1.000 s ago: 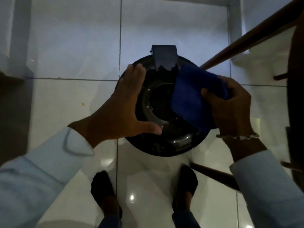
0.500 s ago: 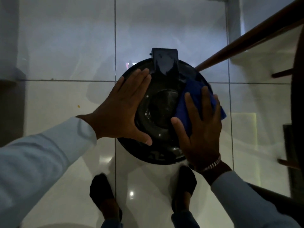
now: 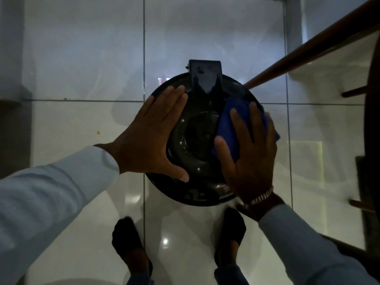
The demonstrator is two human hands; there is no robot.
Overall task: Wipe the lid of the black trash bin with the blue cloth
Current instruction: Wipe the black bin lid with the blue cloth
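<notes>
On a white tiled floor (image 3: 82, 124), the left hand (image 3: 150, 138) lies flat on the lid (image 3: 197, 177) while the right hand (image 3: 250, 157) presses a blue cloth (image 3: 228, 128) flat beside it.

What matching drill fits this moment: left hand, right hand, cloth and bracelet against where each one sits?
Things:
1. left hand
2. right hand
3. blue cloth
4. bracelet

Places:
A. pinned flat under a palm on the lid's right side
B. around the right wrist
C. flat and bare on the left side of the lid
D. pressing down on the cloth

Pairs: 1-C, 2-D, 3-A, 4-B
</notes>
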